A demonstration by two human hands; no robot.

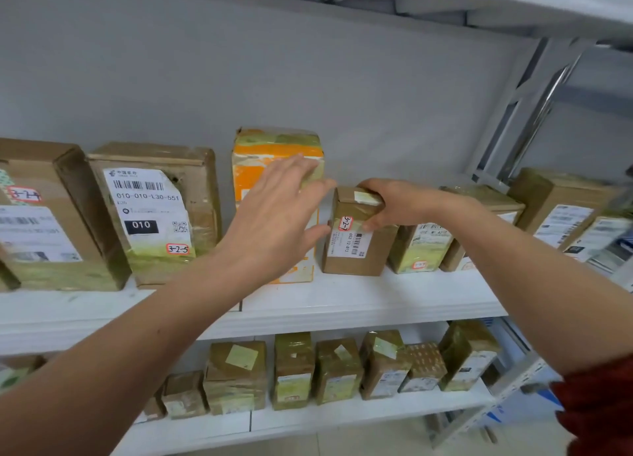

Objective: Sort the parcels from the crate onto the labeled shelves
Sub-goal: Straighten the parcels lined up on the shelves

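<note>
The right hand [387, 204] grips the top of a small brown parcel [352, 246] marked 3-2-7, fingers curled over its far edge and thumb on the front. The parcel stands upright on the shelf [376, 294] under that hand, so this placement looks all but done; only the release seems left. The left hand [274, 216] is spread wide, holding nothing, in front of the orange box [260, 161] just left of the parcel; whether it touches the box I cannot tell. Beyond the left hand stand boxes marked 3-2-5 [154, 209] and 3-2-4 [44, 216], and more boxes [418, 246] stand beyond the right. Below both hands the lower shelf [342, 418] carries a full row [294, 370]. The crate is out of view, so what remains cannot be judged.
</note>
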